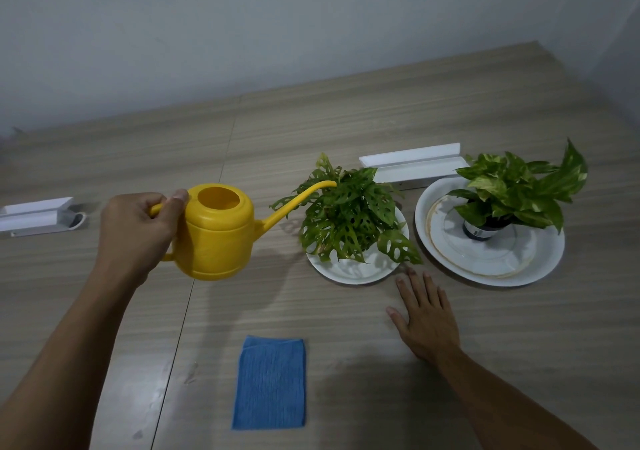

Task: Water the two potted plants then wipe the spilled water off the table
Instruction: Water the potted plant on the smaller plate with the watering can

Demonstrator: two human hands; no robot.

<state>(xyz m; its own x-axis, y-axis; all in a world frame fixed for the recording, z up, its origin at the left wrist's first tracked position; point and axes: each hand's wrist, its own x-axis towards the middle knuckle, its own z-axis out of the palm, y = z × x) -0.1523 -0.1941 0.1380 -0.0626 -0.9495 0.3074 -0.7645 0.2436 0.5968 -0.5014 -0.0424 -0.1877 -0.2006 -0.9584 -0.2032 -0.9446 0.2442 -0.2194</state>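
Note:
My left hand (136, 231) grips the handle of a yellow watering can (216, 233), held above the table with its long spout reaching over the holey-leaved plant (349, 217). That plant stands on a small white plate (353, 271). To its right a variegated plant in a dark pot (512, 193) stands on a large white plate (540, 259). My right hand (424, 314) lies flat on the table, fingers spread, just in front of the small plate. A folded blue cloth (270, 382) lies on the table near me. I cannot make out any water stream.
A white L-shaped bracket (412, 165) lies behind the two plants. Another white bracket (38, 215) lies at the far left. The wooden table (311, 124) meets a pale wall at the back. Faint smudges mark the tabletop left of the cloth.

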